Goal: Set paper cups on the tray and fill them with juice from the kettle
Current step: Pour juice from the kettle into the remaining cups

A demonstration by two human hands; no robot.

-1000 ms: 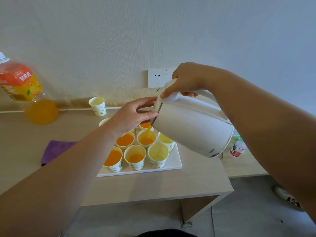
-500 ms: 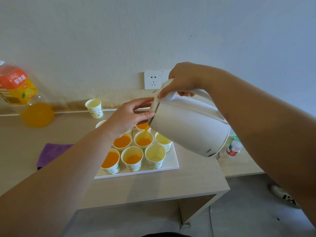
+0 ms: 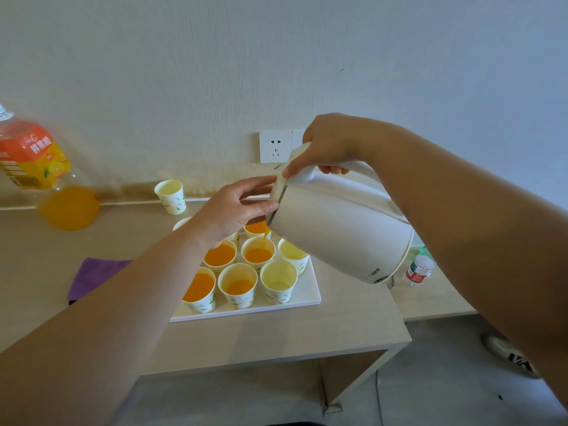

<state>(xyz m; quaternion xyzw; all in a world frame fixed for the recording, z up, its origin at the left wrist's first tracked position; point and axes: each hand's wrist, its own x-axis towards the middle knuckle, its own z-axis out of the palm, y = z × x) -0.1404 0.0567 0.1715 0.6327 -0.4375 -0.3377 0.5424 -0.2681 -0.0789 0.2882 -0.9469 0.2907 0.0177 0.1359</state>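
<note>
While juice streams from the tilted kettle (image 3: pixel 338 235) into the middle cup (image 3: pixel 258 255) on the tray (image 3: pixel 307 298), right hand (image 3: pixel 330 147) fingers clamp its handle and left hand (image 3: pixel 233 210) fingers, nearly straight, press the lid. Four filled cups (image 3: pixel 219 256) show orange; two empty cups (image 3: pixel 278 279) wait.

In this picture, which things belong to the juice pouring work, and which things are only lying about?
In the job: kettle, right hand gripping its handle, left hand on its lid, paper cups, tray.
Lying about: juice bottle, purple cloth, lone cup by the wall, small bottle, wall socket, shoe.
</note>
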